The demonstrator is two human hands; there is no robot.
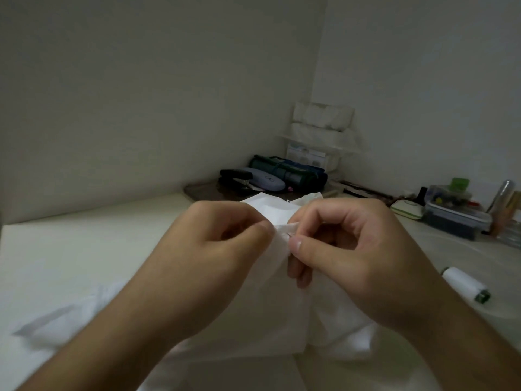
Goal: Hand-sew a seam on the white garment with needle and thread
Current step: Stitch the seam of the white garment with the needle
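The white garment (270, 320) lies bunched on the table in front of me, one edge lifted between my hands. My left hand (222, 249) pinches a fold of the cloth with curled fingers. My right hand (346, 249) pinches the same fold from the right, thumb and forefinger pressed together at a short dark needle tip (289, 235). The thread itself is too fine to see. A spool of white thread (466, 286) lies on the table to the right of my right wrist.
A pale table (70, 244) fills the corner of two white walls. At the back stand a dark tray with a stapler (235, 176), a glasses case (266, 180) and rolled pouches (290, 170). A clear box of sewing bits (454, 215) sits at right.
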